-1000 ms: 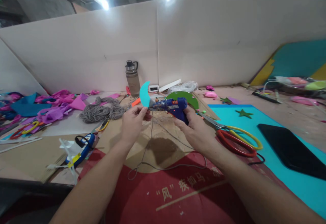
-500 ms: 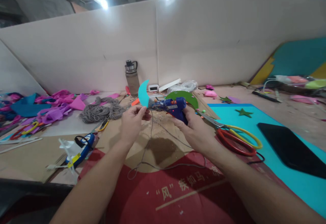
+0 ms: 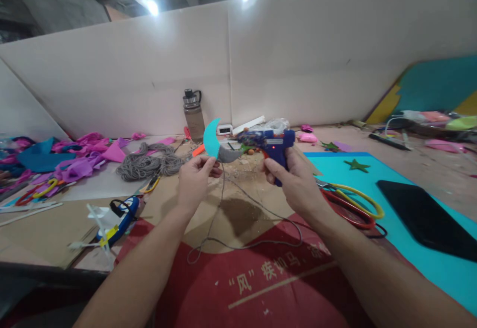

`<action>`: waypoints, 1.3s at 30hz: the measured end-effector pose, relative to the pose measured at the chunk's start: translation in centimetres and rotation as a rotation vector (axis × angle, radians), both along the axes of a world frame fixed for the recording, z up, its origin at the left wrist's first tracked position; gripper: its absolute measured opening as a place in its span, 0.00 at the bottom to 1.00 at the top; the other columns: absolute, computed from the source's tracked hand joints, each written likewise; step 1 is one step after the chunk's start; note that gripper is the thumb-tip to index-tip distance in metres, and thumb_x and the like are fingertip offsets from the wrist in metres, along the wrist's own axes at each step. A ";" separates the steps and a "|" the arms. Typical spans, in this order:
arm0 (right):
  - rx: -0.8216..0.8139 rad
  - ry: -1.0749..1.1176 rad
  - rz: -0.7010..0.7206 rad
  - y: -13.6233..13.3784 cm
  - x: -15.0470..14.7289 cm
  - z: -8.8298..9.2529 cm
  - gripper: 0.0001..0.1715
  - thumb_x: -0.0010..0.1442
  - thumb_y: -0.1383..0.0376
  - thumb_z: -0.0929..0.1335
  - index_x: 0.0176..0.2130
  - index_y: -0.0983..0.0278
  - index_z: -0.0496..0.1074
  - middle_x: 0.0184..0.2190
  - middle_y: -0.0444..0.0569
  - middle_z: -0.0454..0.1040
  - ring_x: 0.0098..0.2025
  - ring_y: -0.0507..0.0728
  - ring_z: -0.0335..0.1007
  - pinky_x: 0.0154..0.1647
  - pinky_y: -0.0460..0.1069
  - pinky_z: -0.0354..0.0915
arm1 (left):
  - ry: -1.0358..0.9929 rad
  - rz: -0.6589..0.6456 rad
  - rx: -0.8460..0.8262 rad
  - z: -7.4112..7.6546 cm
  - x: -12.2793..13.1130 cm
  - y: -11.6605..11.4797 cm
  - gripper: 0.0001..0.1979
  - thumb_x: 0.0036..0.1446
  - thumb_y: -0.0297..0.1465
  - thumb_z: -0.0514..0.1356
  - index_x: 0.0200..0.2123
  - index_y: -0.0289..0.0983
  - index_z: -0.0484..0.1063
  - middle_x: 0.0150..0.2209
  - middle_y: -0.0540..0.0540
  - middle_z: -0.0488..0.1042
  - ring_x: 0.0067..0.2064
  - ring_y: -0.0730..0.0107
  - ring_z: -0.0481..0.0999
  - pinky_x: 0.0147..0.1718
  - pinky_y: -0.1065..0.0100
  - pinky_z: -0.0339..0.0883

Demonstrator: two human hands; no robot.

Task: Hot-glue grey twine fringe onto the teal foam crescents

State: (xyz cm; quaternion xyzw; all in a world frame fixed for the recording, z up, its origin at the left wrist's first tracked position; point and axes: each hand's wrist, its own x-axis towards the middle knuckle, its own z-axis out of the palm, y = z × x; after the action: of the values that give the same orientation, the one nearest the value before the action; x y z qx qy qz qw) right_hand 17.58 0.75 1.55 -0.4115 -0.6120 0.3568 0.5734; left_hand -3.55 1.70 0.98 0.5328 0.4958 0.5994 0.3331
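My left hand (image 3: 197,176) pinches a crescent moon cutout (image 3: 211,139) at its lower edge. Its upper part is bright turquoise, while grey cord covers the lower part that curves right. From it a grey cord (image 3: 222,194) hangs down and loops over the cardboard and red paper. In my right hand (image 3: 292,171) is a blue hot glue gun (image 3: 278,144), its small red light lit. The nozzle points left, close to the moon's grey end but apart from it.
Red-and-yellow-handled scissors (image 3: 350,208) and a black tablet-like slab (image 3: 425,216) lie at right, by a green star (image 3: 357,165). At left are a grey cord bundle (image 3: 149,161), a blue power strip (image 3: 124,218) and pink-purple scraps (image 3: 84,161). Behind stands a bottle (image 3: 193,114).
My right hand has drawn the glue gun to the right and slightly up, away from the moon, whose grey cord-covered part now shows. My left hand has stayed nearly still.
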 end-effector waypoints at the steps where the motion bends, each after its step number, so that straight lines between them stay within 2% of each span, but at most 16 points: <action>1: -0.050 0.119 0.024 0.3 0.3 0.2 0.13 0.59 0.57 0.66 0.41 0.61 0.64 0.32 0.46 0.74 0.23 0.50 0.60 0.24 0.47 0.59 | -0.015 -0.003 -0.007 0.0 0.0 0.0 0.14 0.53 0.40 0.64 0.28 0.33 0.75 0.25 0.46 0.77 0.25 0.71 0.77 0.29 0.69 0.73; 3: -0.162 0.311 0.043 1.1 0.8 0.3 0.14 0.56 0.57 0.68 0.40 0.60 0.63 0.33 0.45 0.74 0.22 0.48 0.57 0.21 0.45 0.56 | -0.047 -0.005 -0.016 0.1 0.1 0.1 0.14 0.53 0.40 0.65 0.28 0.33 0.75 0.26 0.46 0.77 0.26 0.72 0.77 0.29 0.68 0.73; 5: -0.258 0.349 0.021 2.1 1.2 0.1 0.15 0.54 0.57 0.68 0.39 0.60 0.63 0.33 0.45 0.73 0.22 0.47 0.56 0.19 0.43 0.53 | -0.078 -0.011 -0.017 0.1 0.1 0.1 0.14 0.52 0.40 0.65 0.28 0.33 0.75 0.27 0.46 0.77 0.26 0.72 0.76 0.29 0.69 0.72; 8: -0.407 0.174 -0.016 3.9 1.4 -1.3 0.13 0.52 0.56 0.68 0.32 0.61 0.63 0.25 0.43 0.68 0.21 0.48 0.57 0.17 0.43 0.52 | -0.122 -0.060 -0.013 0.2 0.3 0.0 0.13 0.51 0.39 0.66 0.28 0.33 0.75 0.27 0.46 0.77 0.26 0.74 0.76 0.27 0.71 0.70; 11: -0.455 0.020 -0.023 5.4 1.7 -2.9 0.14 0.48 0.58 0.71 0.25 0.60 0.63 0.19 0.44 0.64 0.22 0.53 0.60 0.20 0.47 0.57 | -0.149 -0.134 -0.037 0.2 0.5 -0.1 0.13 0.51 0.38 0.66 0.28 0.33 0.75 0.28 0.47 0.77 0.25 0.75 0.75 0.27 0.72 0.69; 13: -0.417 -0.058 -0.092 5.9 2.1 -3.3 0.17 0.44 0.61 0.74 0.21 0.60 0.61 0.19 0.45 0.64 0.27 0.56 0.64 0.27 0.51 0.63 | -0.160 -0.161 -0.056 0.2 0.6 -0.2 0.14 0.50 0.39 0.67 0.28 0.33 0.75 0.28 0.47 0.77 0.25 0.75 0.75 0.26 0.72 0.69; 15: -0.255 -0.152 -0.227 5.7 2.2 -3.3 0.18 0.45 0.62 0.74 0.21 0.59 0.59 0.23 0.48 0.66 0.35 0.60 0.67 0.38 0.55 0.65 | -0.171 -0.157 -0.056 0.3 0.9 -0.4 0.14 0.50 0.39 0.67 0.28 0.33 0.75 0.28 0.47 0.76 0.25 0.76 0.74 0.26 0.72 0.69; 17: -0.071 -0.247 -0.295 4.9 1.6 -3.0 0.15 0.50 0.60 0.71 0.23 0.60 0.60 0.28 0.50 0.68 0.40 0.61 0.66 0.46 0.57 0.63 | -0.172 -0.140 -0.037 0.3 1.1 -0.5 0.13 0.50 0.38 0.67 0.27 0.33 0.75 0.27 0.47 0.76 0.24 0.76 0.74 0.25 0.73 0.68; 19: -0.065 -0.226 -0.155 3.5 0.1 -2.6 0.12 0.56 0.57 0.67 0.27 0.61 0.63 0.30 0.49 0.70 0.39 0.59 0.67 0.47 0.58 0.64 | -0.154 -0.128 -0.006 0.4 1.3 -0.6 0.13 0.51 0.38 0.66 0.27 0.33 0.74 0.27 0.47 0.76 0.24 0.77 0.73 0.24 0.73 0.67; 23: -0.259 0.198 0.349 0.4 -3.6 -2.0 0.13 0.58 0.55 0.67 0.38 0.61 0.66 0.41 0.50 0.75 0.44 0.56 0.71 0.49 0.54 0.66 | -0.005 -0.090 0.069 0.6 1.6 -1.1 0.12 0.54 0.37 0.64 0.26 0.34 0.75 0.24 0.47 0.76 0.22 0.77 0.71 0.22 0.74 0.65; 25: -0.278 0.288 0.553 -0.6 -4.5 -1.8 0.14 0.57 0.55 0.68 0.38 0.61 0.68 0.39 0.49 0.74 0.41 0.54 0.71 0.49 0.53 0.67 | 0.096 -0.062 0.092 0.8 1.6 -1.4 0.12 0.56 0.37 0.63 0.26 0.34 0.75 0.21 0.48 0.74 0.20 0.77 0.70 0.21 0.74 0.64; 26: -0.295 0.293 0.563 -0.8 -4.6 -1.6 0.14 0.56 0.55 0.69 0.36 0.62 0.67 0.35 0.46 0.73 0.36 0.53 0.70 0.45 0.52 0.68 | 0.130 -0.048 0.095 0.9 1.7 -1.5 0.12 0.56 0.37 0.62 0.26 0.34 0.75 0.20 0.49 0.74 0.20 0.77 0.69 0.21 0.74 0.63; 29: -0.308 0.201 0.400 -0.7 -3.8 -1.4 0.14 0.55 0.55 0.69 0.30 0.61 0.65 0.24 0.39 0.63 0.24 0.49 0.59 0.31 0.49 0.66 | 0.179 -0.010 0.097 1.1 1.8 -1.7 0.12 0.55 0.37 0.63 0.25 0.35 0.75 0.21 0.48 0.75 0.20 0.77 0.70 0.20 0.74 0.63; 31: -0.210 0.073 0.251 -0.3 -2.8 -1.3 0.12 0.58 0.57 0.68 0.29 0.62 0.66 0.23 0.38 0.60 0.23 0.48 0.54 0.27 0.47 0.60 | 0.211 -0.013 0.089 1.1 1.9 -1.7 0.12 0.55 0.37 0.63 0.25 0.35 0.75 0.22 0.48 0.76 0.20 0.76 0.70 0.19 0.75 0.63; 35: 0.146 -0.175 -0.025 0.1 -1.5 -1.0 0.05 0.58 0.63 0.68 0.32 0.62 0.71 0.26 0.42 0.66 0.28 0.51 0.58 0.31 0.48 0.57 | 0.278 -0.066 0.056 0.9 2.2 -1.8 0.13 0.55 0.38 0.63 0.25 0.35 0.75 0.20 0.48 0.75 0.20 0.76 0.70 0.20 0.74 0.64; 39: 0.370 -0.294 -0.136 0.2 -0.9 -0.9 0.01 0.59 0.66 0.69 0.34 0.61 0.73 0.32 0.45 0.70 0.32 0.53 0.61 0.35 0.50 0.59 | 0.306 -0.154 0.011 1.1 2.6 -2.1 0.13 0.56 0.38 0.63 0.25 0.35 0.75 0.20 0.48 0.74 0.20 0.75 0.70 0.21 0.73 0.64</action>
State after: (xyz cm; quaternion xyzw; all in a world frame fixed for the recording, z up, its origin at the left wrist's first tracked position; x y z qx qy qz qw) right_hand 16.71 0.99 0.70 -0.3874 -0.7145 0.1357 0.5666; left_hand -0.91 -0.38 2.06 0.6561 0.4950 0.4868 0.2957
